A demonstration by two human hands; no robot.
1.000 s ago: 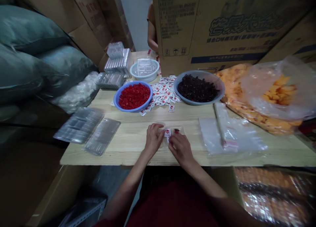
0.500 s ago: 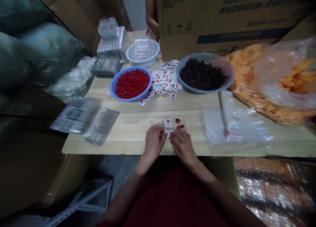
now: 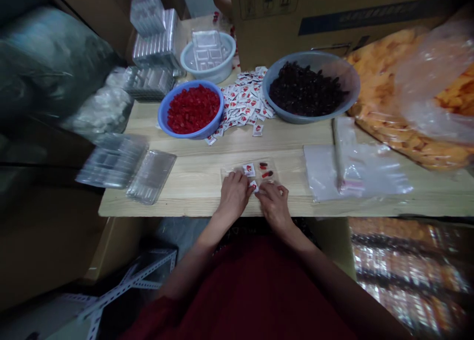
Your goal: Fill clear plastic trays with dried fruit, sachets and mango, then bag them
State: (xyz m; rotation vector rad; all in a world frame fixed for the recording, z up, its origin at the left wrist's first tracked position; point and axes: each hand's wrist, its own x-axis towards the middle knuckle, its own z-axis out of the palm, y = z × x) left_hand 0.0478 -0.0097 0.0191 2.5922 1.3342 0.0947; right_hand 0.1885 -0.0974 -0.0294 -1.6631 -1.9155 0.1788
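Observation:
A clear plastic compartment tray (image 3: 274,163) lies near the table's front edge, under both hands. In its upper middle part sits a white sachet with red print (image 3: 249,170); to the right lie small dark-and-red pieces (image 3: 267,174). My left hand (image 3: 235,191) covers the tray's left front, its thumb and fingers closed at the edge of a second white sachet (image 3: 254,185). My right hand (image 3: 273,202) is closed at the opposite edge of this sachet, fingertips bent down. The fingers hide part of the tray's front row.
Behind the tray stand a blue bowl of red pieces (image 3: 163,118), a heap of sachets (image 3: 242,103) and a bowl of dark pieces (image 3: 355,91). Stacked clear trays (image 3: 151,176) lie left; plastic bags (image 3: 322,174) and a sack of orange pieces (image 3: 385,108) lie right. A cardboard box (image 3: 274,44) blocks the back.
The camera view has shifted, so the tabletop sits higher in the picture. The tray has turned slightly. Both hands stay at the same sachet, which now lies more tilted between the fingertips.

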